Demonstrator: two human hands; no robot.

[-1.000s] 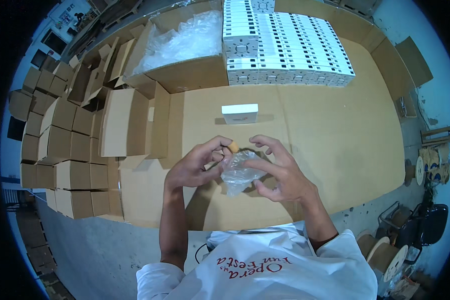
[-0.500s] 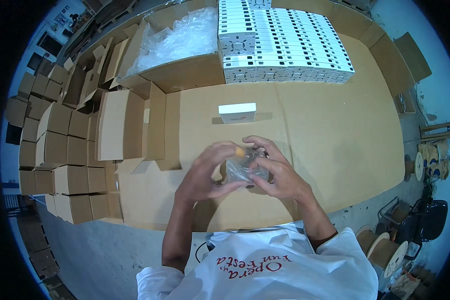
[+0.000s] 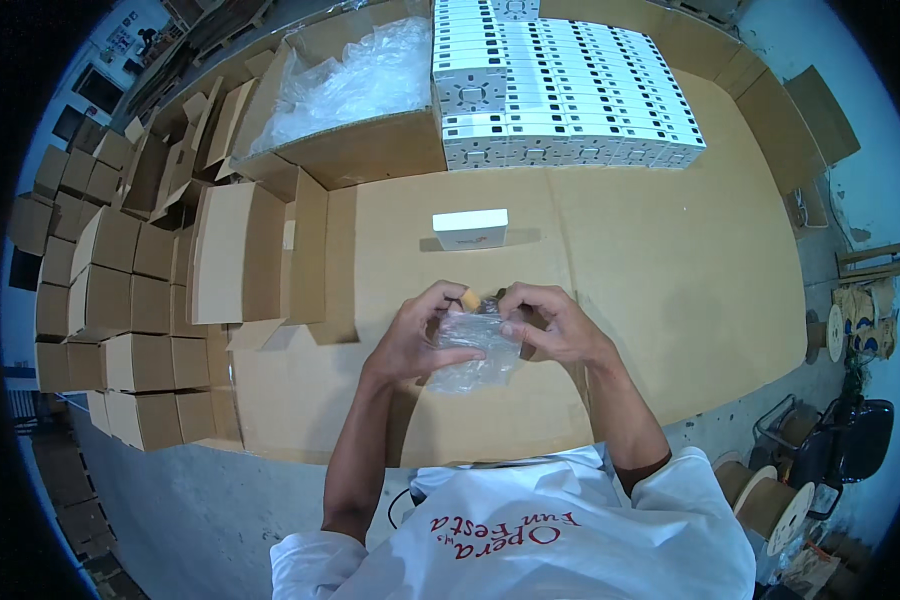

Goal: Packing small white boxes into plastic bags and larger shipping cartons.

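Observation:
My left hand (image 3: pixel 415 335) and my right hand (image 3: pixel 550 322) are together over the cardboard-covered table (image 3: pixel 650 300), both gripping a small clear plastic bag (image 3: pixel 470 350). A small dark and tan item (image 3: pixel 478 300) shows at the bag's top between my fingertips; its shape is too small to make out. A single white oblong box (image 3: pixel 470 228) lies on the table just beyond my hands, apart from them.
Several rows of white boxes (image 3: pixel 560 90) are stacked at the far side. A large open carton holding clear plastic bags (image 3: pixel 355 95) stands at the far left. Folded brown cartons (image 3: pixel 140 290) are piled on the left. Cable spools (image 3: pixel 770 500) sit on the floor at the right.
My hands have drawn closer together around the plastic bag and shifted slightly; the bag is now bunched more tightly between them.

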